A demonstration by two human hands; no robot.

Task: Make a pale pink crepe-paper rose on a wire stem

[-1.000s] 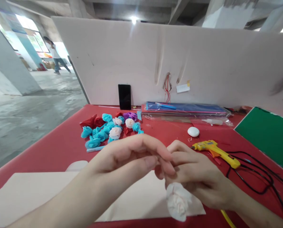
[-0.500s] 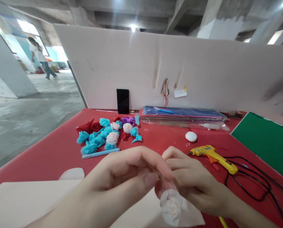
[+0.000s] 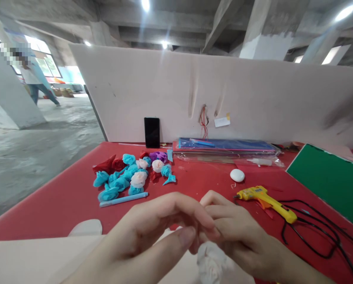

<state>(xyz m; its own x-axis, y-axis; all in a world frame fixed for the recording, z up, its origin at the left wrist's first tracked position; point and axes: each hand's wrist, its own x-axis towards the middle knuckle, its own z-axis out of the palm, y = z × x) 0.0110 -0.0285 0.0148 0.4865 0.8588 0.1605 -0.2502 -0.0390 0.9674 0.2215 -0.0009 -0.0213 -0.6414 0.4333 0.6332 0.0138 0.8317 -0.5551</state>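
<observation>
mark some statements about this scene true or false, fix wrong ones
1. The left hand and right hand are close together by the white flower. True.
2. The black phone lies flat. False: the black phone stands upright against the white board.
3. The blue flowers lie left of the yellow glue gun in the picture. True.
4. The green board lies at the picture's left edge. False: the green board is at the right.

Close behind the left hand (image 3: 145, 234) and right hand (image 3: 240, 233), the head camera faces forward and down.
</observation>
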